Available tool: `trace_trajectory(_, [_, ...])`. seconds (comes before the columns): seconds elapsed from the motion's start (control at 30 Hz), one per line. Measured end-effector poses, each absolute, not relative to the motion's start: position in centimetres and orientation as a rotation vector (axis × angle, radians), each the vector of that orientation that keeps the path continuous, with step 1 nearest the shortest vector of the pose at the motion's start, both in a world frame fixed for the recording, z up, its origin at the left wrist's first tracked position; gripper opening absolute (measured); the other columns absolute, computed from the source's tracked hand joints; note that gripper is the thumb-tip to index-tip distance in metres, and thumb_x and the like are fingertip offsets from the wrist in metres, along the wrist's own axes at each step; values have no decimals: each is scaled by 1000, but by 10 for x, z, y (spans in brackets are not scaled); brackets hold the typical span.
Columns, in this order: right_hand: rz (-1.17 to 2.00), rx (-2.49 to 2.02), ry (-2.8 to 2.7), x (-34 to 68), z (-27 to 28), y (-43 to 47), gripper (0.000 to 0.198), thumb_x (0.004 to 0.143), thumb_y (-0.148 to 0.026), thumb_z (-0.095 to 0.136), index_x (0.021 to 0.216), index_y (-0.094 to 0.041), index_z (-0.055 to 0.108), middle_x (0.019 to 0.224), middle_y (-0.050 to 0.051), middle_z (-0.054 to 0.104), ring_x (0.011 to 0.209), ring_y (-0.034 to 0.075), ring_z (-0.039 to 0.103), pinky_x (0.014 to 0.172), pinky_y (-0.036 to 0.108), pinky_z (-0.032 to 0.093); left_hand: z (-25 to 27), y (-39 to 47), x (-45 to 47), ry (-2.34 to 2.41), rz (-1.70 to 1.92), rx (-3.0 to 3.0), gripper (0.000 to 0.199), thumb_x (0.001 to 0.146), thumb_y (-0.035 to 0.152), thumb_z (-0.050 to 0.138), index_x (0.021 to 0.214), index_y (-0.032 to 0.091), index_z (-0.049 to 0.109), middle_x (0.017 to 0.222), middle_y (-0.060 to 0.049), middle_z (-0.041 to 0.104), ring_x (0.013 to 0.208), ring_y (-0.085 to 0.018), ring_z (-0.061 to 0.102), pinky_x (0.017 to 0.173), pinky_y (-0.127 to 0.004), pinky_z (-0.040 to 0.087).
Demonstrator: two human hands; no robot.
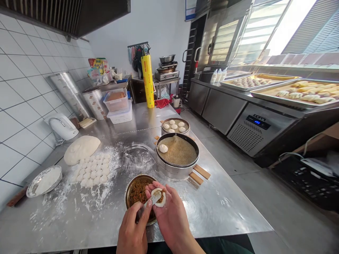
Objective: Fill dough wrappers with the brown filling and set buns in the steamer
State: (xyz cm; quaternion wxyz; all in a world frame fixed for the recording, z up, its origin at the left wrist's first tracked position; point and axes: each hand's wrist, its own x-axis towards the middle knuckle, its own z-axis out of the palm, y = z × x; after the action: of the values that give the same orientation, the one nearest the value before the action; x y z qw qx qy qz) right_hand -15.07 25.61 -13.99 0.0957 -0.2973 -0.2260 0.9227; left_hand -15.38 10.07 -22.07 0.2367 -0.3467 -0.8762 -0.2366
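Note:
My left hand (134, 225) is closed around a flat metal filling spatula (156, 198). The blade presses brown filling into a small round dough wrapper (161, 203). That wrapper lies in my right hand (172, 215), palm up, with the fingers curled under and beside it. Below and left of the wrapper stands a metal bowl (127, 187) of chopped brown filling (139, 190), partly covered by both hands. A steamer tray (197, 157) with a mesh liner, just beyond, has one filled bun (163, 148) at its left side.
Farther back, another round steamer (188, 127) carries several buns. Floured dough pieces (95, 169) lie at left beside a large dough lump (82, 150) and a flour bowl (45, 180). Wooden strips (201, 172) jut out under the near steamer. A yellow film roll (147, 81) stands upright.

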Motion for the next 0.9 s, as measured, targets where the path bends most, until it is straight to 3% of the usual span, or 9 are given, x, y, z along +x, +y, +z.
trace_trajectory(0.1, [2750,-964,-718,-147,-132,256,51,67,-56,87,98,-16,80,107,14,80,118,38,70,113,48,50,-223,101,-149,-2380,-604,-939,53,105,12,46,153,31,57,126,-12,67,110,-21,71,90,-32,64])
trace_trajectory(0.2, [2762,-956,-725,-146,-132,259,45,72,-56,83,91,-16,81,103,13,80,115,38,70,113,49,48,-220,99,-150,-2357,-542,-979,50,105,12,44,148,30,62,123,-12,68,107,-22,70,89,-34,65])
trace_trajectory(0.37, [2776,-832,-717,-146,-146,267,36,83,-53,73,85,-18,81,93,8,76,102,29,67,102,41,52,-201,89,-158,-2327,-544,-1044,51,104,10,44,147,30,63,118,-10,69,101,-19,71,84,-30,64])
trace_trajectory(0.5, [2741,-809,-856,-146,-150,267,37,90,-52,66,86,-18,81,95,8,76,93,26,63,91,38,54,-185,89,-163,-2337,-627,-1076,52,104,11,45,151,30,60,121,-11,69,107,-19,71,89,-29,63])
trace_trajectory(0.7, [2802,-848,-712,-143,-141,267,34,89,-51,70,87,-18,80,91,8,76,95,27,66,88,37,54,-189,90,-165,-2399,-575,-1166,56,102,10,43,151,33,60,117,-10,71,101,-20,73,87,-31,65])
trace_trajectory(0.9, [2820,-837,-645,-142,-135,269,31,83,-48,75,83,-17,77,86,7,75,92,27,67,86,35,56,-191,86,-167,-2387,-634,-1150,57,102,9,46,153,32,56,122,-11,70,109,-20,72,91,-30,63])
